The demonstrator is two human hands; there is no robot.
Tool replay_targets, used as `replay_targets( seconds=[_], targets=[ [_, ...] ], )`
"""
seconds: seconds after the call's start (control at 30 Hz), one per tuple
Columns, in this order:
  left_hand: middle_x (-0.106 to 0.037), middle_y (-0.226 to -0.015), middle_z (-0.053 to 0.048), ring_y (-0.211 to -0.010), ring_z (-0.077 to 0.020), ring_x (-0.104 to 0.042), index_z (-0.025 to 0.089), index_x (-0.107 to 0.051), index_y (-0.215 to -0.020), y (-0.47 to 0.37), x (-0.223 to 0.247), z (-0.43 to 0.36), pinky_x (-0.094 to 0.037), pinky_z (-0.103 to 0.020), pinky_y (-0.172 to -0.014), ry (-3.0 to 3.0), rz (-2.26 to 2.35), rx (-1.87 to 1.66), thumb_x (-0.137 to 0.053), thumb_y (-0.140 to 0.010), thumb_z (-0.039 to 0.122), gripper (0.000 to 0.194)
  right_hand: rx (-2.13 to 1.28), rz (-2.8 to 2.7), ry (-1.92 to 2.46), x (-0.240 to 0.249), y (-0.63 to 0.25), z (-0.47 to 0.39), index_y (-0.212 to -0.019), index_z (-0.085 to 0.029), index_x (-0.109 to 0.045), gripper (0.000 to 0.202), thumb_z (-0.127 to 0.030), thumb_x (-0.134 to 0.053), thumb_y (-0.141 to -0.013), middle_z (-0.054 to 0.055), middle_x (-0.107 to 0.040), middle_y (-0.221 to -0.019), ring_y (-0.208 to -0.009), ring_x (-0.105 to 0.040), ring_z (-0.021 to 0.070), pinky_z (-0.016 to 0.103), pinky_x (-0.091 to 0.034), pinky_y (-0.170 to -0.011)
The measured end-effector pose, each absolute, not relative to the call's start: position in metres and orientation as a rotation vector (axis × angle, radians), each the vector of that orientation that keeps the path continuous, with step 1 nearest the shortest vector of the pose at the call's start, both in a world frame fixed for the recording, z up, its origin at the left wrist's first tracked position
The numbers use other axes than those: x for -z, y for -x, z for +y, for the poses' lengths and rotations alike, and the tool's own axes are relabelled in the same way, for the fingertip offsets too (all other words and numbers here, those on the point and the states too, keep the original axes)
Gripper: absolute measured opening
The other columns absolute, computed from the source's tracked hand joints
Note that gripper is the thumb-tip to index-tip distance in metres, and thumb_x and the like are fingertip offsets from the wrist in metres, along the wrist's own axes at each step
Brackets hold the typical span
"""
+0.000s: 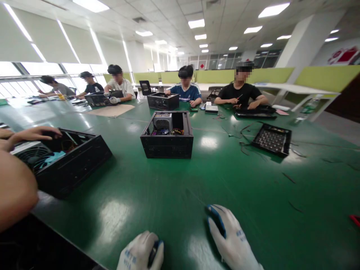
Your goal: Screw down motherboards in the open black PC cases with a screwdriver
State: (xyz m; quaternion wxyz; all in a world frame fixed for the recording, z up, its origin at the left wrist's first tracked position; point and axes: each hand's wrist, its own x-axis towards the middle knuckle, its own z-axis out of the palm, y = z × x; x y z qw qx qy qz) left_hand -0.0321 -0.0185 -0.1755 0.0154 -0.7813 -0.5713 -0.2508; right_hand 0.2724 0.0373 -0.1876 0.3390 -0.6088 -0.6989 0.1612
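Both my hands wear white knit gloves and sit at the near edge of the green table [180, 195]. My left hand [140, 255] is curled into a fist around a small dark object with a blue edge [153, 252]. My right hand [232, 242] lies on the table with its fingers stretched forward. A similar dark, blue-edged piece [216, 220] lies along its forefinger, and whether the hand grips it is unclear. The nearest thing ahead is an open black computer case [167, 144] with a power supply and wires inside.
At the left, a co-worker's bare arm [14, 187] and hand [30, 134] rest on a black case with a fan [64, 161]. A black perforated panel [271, 140] and loose cable ties lie at right. Several people work across the table. A red item [354, 219] shows at the right edge.
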Motion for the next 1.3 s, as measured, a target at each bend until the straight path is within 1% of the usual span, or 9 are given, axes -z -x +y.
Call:
replay_targets(
  seconds=[0.2,0.4,0.53,0.63,0.83,1.03,1.17,1.3],
  targets=[
    [-0.061,-0.073,0.002,-0.065,-0.0164,-0.065,0.023,-0.057,-0.084,0.03,0.175,-0.021,-0.049,-0.028,-0.061,2.435,-1.877,0.793,-0.054,-0.1,0.033,0.019,-0.384,-1.833,1.524,0.184,-0.271,0.039,-0.12,-0.021,-0.069,0.039,-0.048,-0.053,-0.096,0.012,-0.071,-0.121,-0.115,-0.067,0.0299,0.053,-0.055,-0.101],
    [-0.062,-0.078,0.0,-0.073,-0.0184,-0.062,0.023,-0.056,-0.086,0.029,0.168,-0.022,-0.046,-0.032,-0.069,2.452,-1.977,0.774,-0.051,-0.102,0.037,0.021,-0.416,-1.834,1.476,0.173,-0.269,0.038,-0.118,-0.018,-0.067,0.037,-0.046,-0.054,-0.096,0.013,-0.071,-0.118,-0.113,-0.066,0.0288,0.049,-0.053,-0.102],
    [-0.06,-0.075,0.0,-0.07,-0.018,-0.059,0.022,-0.055,-0.083,0.028,0.159,-0.022,-0.043,-0.032,-0.068,2.467,-1.994,0.764,-0.051,-0.101,0.037,0.024,-0.416,-1.815,1.458,0.168,-0.267,0.035,-0.114,-0.018,-0.067,0.035,-0.045,-0.054,-0.096,0.013,-0.072,-0.112,-0.108,-0.067,0.0278,0.047,-0.053,-0.1],
    [-0.062,-0.076,0.001,-0.071,-0.0174,-0.06,0.023,-0.058,-0.083,0.029,0.153,-0.021,-0.041,-0.031,-0.068,2.472,-2.025,0.782,-0.053,-0.1,0.038,0.023,-0.417,-1.788,1.47,0.164,-0.267,0.033,-0.111,-0.018,-0.068,0.035,-0.046,-0.056,-0.094,0.012,-0.072,-0.11,-0.105,-0.067,0.0278,0.046,-0.053,-0.098],
    [-0.061,-0.076,0.001,-0.072,-0.0162,-0.058,0.022,-0.057,-0.082,0.037,0.148,-0.017,-0.04,-0.029,-0.07,2.506,-2.021,0.992,-0.055,-0.097,0.038,0.023,-0.441,-1.681,1.598,0.162,-0.269,0.037,-0.111,-0.019,-0.073,0.04,-0.049,-0.058,-0.09,0.012,-0.075,-0.107,-0.099,-0.07,0.0289,0.046,-0.054,-0.093],
    [-0.055,-0.071,0.003,-0.068,-0.0139,-0.051,0.021,-0.056,-0.078,0.042,0.147,-0.012,-0.038,-0.027,-0.067,2.56,-1.959,1.282,-0.054,-0.097,0.039,0.026,-0.409,-1.682,1.663,0.158,-0.272,0.038,-0.109,-0.021,-0.075,0.038,-0.048,-0.06,-0.087,0.012,-0.075,-0.107,-0.102,-0.069,0.0305,0.046,-0.051,-0.095],
    [-0.052,-0.069,0.004,-0.066,-0.013,-0.048,0.021,-0.054,-0.075,0.042,0.148,-0.011,-0.037,-0.027,-0.067,2.526,-1.948,1.38,-0.053,-0.098,0.039,0.029,-0.424,-1.64,1.704,0.151,-0.269,0.033,-0.109,-0.021,-0.076,0.036,-0.046,-0.061,-0.088,0.01,-0.076,-0.104,-0.098,-0.069,0.0278,0.043,-0.052,-0.092],
    [-0.051,-0.068,0.005,-0.065,-0.0123,-0.046,0.02,-0.053,-0.075,0.043,0.147,-0.011,-0.037,-0.027,-0.066,2.537,-1.933,1.404,-0.053,-0.098,0.039,0.03,-0.41,-1.646,1.736,0.145,-0.266,0.03,-0.109,-0.02,-0.076,0.035,-0.044,-0.063,-0.088,0.01,-0.076,-0.104,-0.098,-0.068,0.0249,0.039,-0.05,-0.091]
  ],
)
